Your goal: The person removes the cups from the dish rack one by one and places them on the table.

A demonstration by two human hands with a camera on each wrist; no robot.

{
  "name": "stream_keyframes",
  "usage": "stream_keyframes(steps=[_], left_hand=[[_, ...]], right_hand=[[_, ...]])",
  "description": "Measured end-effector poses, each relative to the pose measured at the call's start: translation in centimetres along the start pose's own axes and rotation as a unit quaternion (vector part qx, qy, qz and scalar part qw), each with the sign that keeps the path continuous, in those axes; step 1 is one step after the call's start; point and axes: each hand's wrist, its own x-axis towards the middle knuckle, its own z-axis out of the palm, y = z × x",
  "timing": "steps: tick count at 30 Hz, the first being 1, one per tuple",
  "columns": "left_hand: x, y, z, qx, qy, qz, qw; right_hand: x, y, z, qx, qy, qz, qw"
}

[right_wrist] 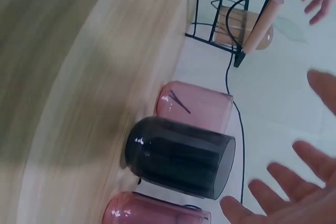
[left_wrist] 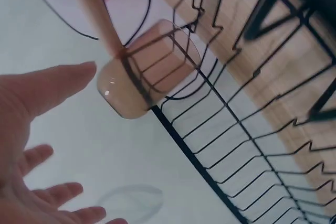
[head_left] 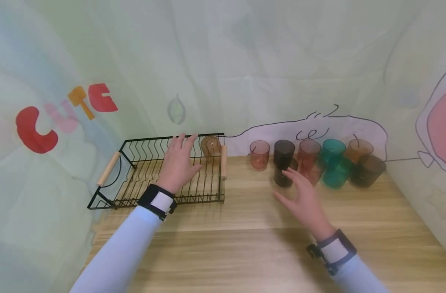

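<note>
My left hand (head_left: 177, 165) hovers over the black wire dish rack (head_left: 223, 199), fingers spread and holding nothing. An amber glass (left_wrist: 152, 69) stands upside down at the rack's back right corner, its rounded base upward. In the left wrist view the thumb (left_wrist: 63, 85) is close to that glass but apart from it. My right hand (head_left: 305, 201) reaches toward the front dark grey glass (right_wrist: 178, 156), thumb and fingers parted. The fingertips lie near its open rim; whether they touch it I cannot tell. That glass stands upright on the table.
Several upright glasses stand along the back right: a pink glass (head_left: 259, 155), another dark glass (head_left: 283, 151), a red glass (head_left: 309, 151), a teal glass (head_left: 337, 173) and a brown glass (head_left: 367, 171). The rack has wooden handles (head_left: 108, 169). A printed cloth (head_left: 223, 81) hangs behind the wooden table (head_left: 245, 252).
</note>
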Motion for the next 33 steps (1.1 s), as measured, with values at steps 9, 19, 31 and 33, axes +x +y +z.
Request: stream_keyframes(steps=[9,19,31,33], left_hand=[[2.9,1.1,1.4,0.158,-0.025,0.085,0.9835],[4.7,1.7,3.6,0.189,-0.066,0.131,0.9709],[6.2,1.5,5.3,0.171,-0.106,0.132,0.9707],[6.4,1.5,5.5,0.160,-0.112,0.130,0.9721]], right_hand=[[-0.4,-0.3,1.1,0.010,-0.052,-0.010,0.999],[-0.4,-0.2,1.8,0.010,-0.085,-0.004,0.996],[-0.3,0.2,2.2,0.013,-0.103,0.009,0.995],[-0.2,0.3,2.2,0.013,-0.103,0.009,0.995]])
